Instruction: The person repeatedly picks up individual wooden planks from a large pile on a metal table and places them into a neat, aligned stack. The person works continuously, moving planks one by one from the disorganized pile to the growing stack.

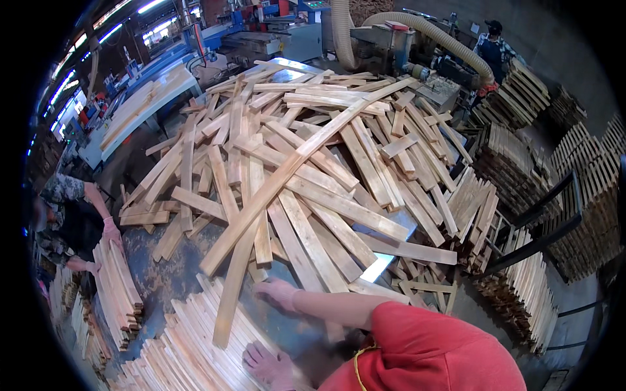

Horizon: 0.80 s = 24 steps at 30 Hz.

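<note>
My left hand [266,366], in what looks like a pinkish glove, lies with fingers spread on a tight row of pale wooden slats [195,329] at the near edge of the table. My right hand [277,293] reaches across from the right, slightly blurred. Its fingers stretch left over the table, close to the lower end of a short slat [258,272]; whether they touch it I cannot tell. A long slat [287,171] slants over a big loose heap of slats [313,247]. Another slat [228,309] hangs down from the heap onto the row.
A co-worker's gloved hand [112,231] rests on a separate bundle of slats [117,293] at the left. Stacked slats [515,169] and a black metal bar frame [541,244] stand at the right. Machines with a ribbed hose [450,42] and another person [492,49] are behind.
</note>
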Each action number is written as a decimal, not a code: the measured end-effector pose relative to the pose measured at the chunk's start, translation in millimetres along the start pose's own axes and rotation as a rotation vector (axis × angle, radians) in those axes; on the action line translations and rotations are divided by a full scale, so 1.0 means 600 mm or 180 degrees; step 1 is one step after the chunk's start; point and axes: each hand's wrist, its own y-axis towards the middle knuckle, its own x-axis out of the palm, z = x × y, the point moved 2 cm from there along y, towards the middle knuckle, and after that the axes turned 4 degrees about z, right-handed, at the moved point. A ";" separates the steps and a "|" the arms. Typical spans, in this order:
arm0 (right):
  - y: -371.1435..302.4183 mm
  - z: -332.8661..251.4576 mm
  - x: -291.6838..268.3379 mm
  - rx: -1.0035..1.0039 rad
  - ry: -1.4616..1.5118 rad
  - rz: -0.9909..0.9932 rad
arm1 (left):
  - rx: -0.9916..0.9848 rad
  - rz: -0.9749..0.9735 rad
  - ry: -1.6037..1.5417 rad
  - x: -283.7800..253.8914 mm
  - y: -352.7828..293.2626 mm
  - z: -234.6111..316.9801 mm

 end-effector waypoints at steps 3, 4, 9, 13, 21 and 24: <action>0.068 -0.031 0.103 -0.0735 0.0562 0.0322 | -0.0103 0.0049 0.0134 -0.007 -0.011 -0.012; 0.089 -0.049 0.113 -0.0353 0.0549 0.0350 | -0.0090 0.0020 0.0120 -0.007 -0.010 -0.005; 0.062 -0.141 0.134 0.0278 0.0228 -0.0104 | -0.0056 0.0077 0.0081 0.001 -0.011 -0.013; 0.012 -0.071 0.063 -0.2911 -0.3560 -0.1033 | -0.0728 0.0025 -0.0984 0.042 -0.087 -0.069; -0.058 -0.023 -0.023 -0.0111 -0.3036 -0.0132 | -0.0028 0.0257 -0.0494 -0.043 0.033 0.013; -0.110 0.007 0.074 -0.0031 -0.3632 -0.1198 | -0.0315 0.0500 -0.0596 -0.028 -0.023 0.002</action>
